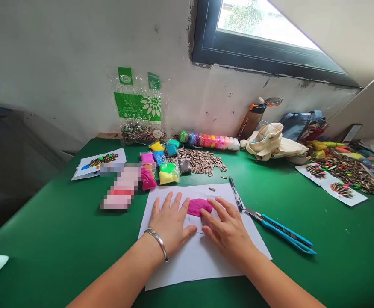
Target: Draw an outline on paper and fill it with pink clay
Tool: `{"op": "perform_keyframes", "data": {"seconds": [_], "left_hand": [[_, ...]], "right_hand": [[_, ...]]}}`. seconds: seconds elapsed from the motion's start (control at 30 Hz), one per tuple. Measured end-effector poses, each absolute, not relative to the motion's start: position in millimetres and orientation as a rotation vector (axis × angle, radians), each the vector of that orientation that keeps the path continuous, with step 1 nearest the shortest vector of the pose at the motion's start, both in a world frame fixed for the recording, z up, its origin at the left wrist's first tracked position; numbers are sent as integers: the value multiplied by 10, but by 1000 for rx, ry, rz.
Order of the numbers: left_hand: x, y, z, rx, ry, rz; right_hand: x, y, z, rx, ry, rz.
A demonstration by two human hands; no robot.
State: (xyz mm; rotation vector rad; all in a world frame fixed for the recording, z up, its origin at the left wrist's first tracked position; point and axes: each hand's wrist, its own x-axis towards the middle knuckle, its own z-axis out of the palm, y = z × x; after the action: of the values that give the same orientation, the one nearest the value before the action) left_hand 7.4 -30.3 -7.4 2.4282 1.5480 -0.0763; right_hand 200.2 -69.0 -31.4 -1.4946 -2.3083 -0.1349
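A flattened piece of magenta clay (199, 206) lies on a white sheet of paper (206, 261) on the green table. My left hand (170, 222) rests flat on the paper just left of the clay, fingers spread, a silver bracelet on the wrist. My right hand (227, 229) lies flat to the clay's right, its fingertips touching the clay's edge. Neither hand holds anything.
Blue-handled scissors (283, 233) and a pen (236, 193) lie right of the paper. Behind it are small bags of coloured clay (161, 164), a pile of sunflower seeds (201, 161), a seed bag (140, 111) and a row of clay packs (209, 140). Finished seed pictures (340, 188) lie far right.
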Motion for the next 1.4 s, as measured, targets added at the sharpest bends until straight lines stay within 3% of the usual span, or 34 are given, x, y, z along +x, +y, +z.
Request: {"op": "perform_keyframes", "data": {"seconds": [1.4], "left_hand": [[-190,-102,-45,2448,1528,-100]], "right_hand": [[1660,-292,-378,-1373,-2566,-36]]}}
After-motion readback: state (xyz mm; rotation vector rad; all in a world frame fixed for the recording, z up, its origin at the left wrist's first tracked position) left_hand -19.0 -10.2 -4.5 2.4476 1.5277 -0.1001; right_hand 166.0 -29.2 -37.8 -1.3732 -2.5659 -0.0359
